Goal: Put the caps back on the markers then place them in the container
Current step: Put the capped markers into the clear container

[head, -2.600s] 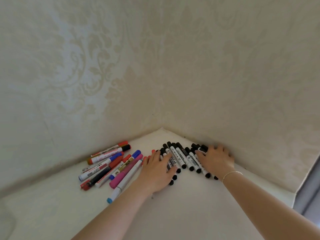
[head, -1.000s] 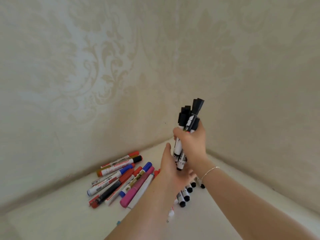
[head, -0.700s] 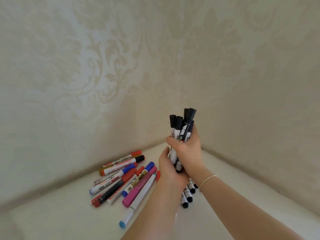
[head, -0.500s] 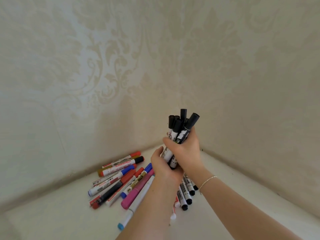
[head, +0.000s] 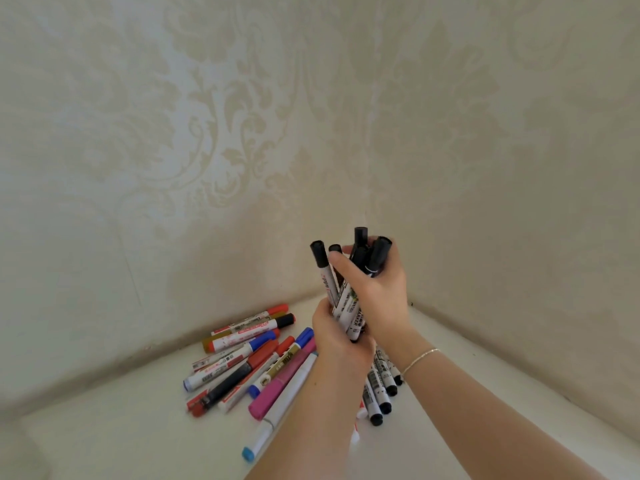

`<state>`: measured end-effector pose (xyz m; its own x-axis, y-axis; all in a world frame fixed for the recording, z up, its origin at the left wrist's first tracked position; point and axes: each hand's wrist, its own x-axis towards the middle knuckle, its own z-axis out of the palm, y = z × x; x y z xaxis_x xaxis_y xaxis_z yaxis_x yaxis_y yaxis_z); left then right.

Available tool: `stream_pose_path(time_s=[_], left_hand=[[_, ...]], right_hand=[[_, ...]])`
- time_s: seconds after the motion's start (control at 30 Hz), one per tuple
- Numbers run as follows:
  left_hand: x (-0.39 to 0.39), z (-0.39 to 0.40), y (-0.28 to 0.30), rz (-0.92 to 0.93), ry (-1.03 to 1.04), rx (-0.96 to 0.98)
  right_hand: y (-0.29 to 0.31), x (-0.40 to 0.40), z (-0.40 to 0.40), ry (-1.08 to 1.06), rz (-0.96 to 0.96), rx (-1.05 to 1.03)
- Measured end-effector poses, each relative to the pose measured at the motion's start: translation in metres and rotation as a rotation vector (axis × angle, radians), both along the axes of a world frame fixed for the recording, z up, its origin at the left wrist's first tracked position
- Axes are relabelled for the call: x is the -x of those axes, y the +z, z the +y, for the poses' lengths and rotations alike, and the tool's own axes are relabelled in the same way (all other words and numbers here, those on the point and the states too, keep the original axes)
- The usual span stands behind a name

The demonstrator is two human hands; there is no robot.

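Note:
A bundle of black-capped white markers stands upright in the air over the table's corner. My right hand wraps around the bundle's upper part. Under it, my left hand cups the bottom ends. Several more black markers lie on the white table below my wrists. To the left lies a heap of coloured markers in red, blue, pink and black, all capped as far as I can see. No container is in view.
The white table sits in a corner between two cream patterned walls. A long white marker with a light blue cap lies nearest me, beside my left forearm.
Both hands gathered black markers off the table and lifted them as an upright bundle. Over the last second the bundle sank slightly and my left hand closed under its base.

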<state>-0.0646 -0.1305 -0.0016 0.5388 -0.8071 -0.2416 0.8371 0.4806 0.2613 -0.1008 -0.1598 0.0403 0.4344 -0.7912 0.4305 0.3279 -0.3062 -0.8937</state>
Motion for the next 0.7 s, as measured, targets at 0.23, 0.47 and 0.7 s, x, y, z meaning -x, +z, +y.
stream_pose_path(time_s=[0.23,0.47,0.7], left_hand=[[-0.004,-0.001,-0.002,-0.087,0.038,-0.151],[0.0,0.012,0.001,-0.015,-0.05,-0.278],[0.003,0.021,0.011,-0.044,-0.077,-0.306]], right_hand=[[0.01,0.001,0.008,0.024,-0.102,0.124],[0.01,-0.009,0.007,-0.048,0.03,0.295],[0.016,-0.011,0.002,0.031,0.137,0.213]])
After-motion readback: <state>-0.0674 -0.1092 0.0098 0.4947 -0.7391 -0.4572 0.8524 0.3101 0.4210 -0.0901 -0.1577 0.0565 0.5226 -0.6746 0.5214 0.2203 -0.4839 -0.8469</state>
